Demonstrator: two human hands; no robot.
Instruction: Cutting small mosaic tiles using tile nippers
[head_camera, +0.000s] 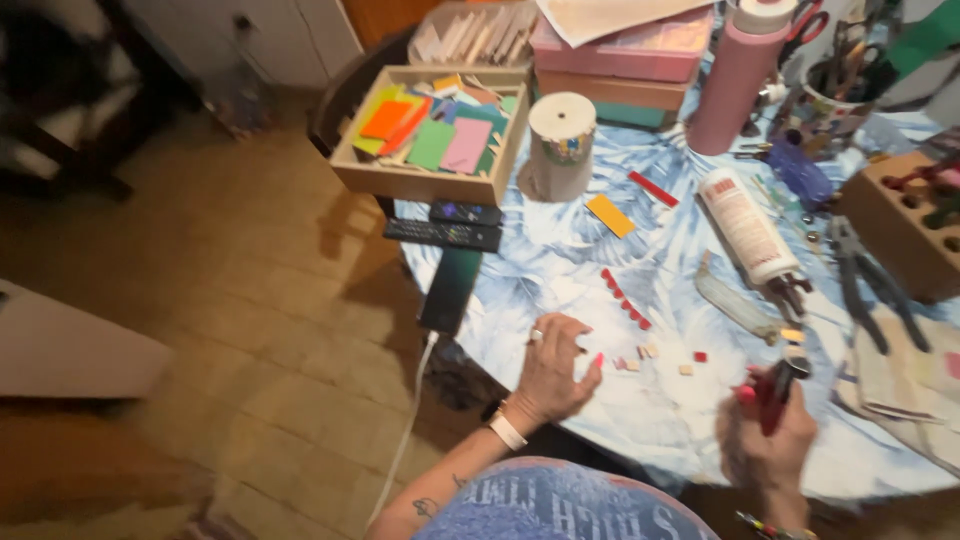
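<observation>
The right hand is closed around red-handled nippers, held upright just above the table's near edge. The left hand rests flat on the tablecloth, fingers spread, holding nothing. Between the hands lie small tile bits, with a red row beyond. Farther off: a glue bottle, pliers, a yellow strip, a paper roll, remotes and a box of coloured sheets.

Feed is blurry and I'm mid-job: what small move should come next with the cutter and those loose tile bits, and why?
Probably slide the left hand right to pick one of the small loose pieces beside its fingers. The right hand grips the red-handled nippers raised, apparently with nothing in them, and those pieces lie between both hands.
</observation>
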